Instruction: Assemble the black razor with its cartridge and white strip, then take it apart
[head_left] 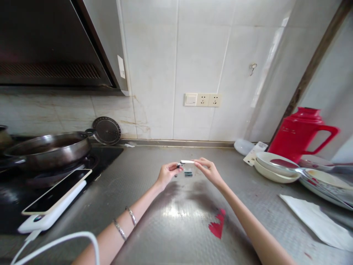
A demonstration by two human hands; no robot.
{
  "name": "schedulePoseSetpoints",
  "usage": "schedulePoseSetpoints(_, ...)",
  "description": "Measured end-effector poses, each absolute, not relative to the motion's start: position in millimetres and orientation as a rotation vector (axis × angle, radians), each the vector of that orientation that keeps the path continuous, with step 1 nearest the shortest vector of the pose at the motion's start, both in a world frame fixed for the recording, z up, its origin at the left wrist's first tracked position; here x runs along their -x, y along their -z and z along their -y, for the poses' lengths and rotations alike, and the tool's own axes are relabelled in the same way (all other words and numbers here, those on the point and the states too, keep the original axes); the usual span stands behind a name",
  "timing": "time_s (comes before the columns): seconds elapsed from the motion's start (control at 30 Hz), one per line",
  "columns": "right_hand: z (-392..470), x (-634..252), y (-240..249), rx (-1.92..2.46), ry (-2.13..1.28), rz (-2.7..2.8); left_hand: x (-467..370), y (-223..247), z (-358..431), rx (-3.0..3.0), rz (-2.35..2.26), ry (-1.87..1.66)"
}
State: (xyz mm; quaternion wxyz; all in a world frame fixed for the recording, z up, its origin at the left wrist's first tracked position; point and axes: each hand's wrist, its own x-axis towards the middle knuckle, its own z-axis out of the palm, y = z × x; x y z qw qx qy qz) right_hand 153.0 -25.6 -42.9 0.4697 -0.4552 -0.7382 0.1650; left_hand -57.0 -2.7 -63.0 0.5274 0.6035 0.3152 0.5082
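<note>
Both hands are raised over the middle of the steel counter (154, 221). My left hand (166, 174) pinches a small dark and silvery piece (179, 165), too small to name. In my right hand (208, 170), the fingertips close on one end of a slim white stick-like piece (188, 162). The other end of that piece meets the one in my left fingers; whether they are joined, I cannot tell. Just below the hands lies a small dark teal rectangular piece (188, 174). Beside my left fingertips is a tiny dark round bit (175, 176).
To the left, a phone (59, 191) rests on a white power bank (52, 211) with a cable, near a pan (49, 147) on the stove. Stacked bowls (273, 173), a red thermos jug (300, 132) and a white paper (317, 221) stand right. Red scrap (218, 224) lies in front.
</note>
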Motion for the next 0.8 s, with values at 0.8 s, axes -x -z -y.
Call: schedulePoseSetpoints(0.8,24.8,-152.7,44.6,1.109,-0.276,1.821,59.7,63.8,-2.5,-1.466,-0.776,-1.214)
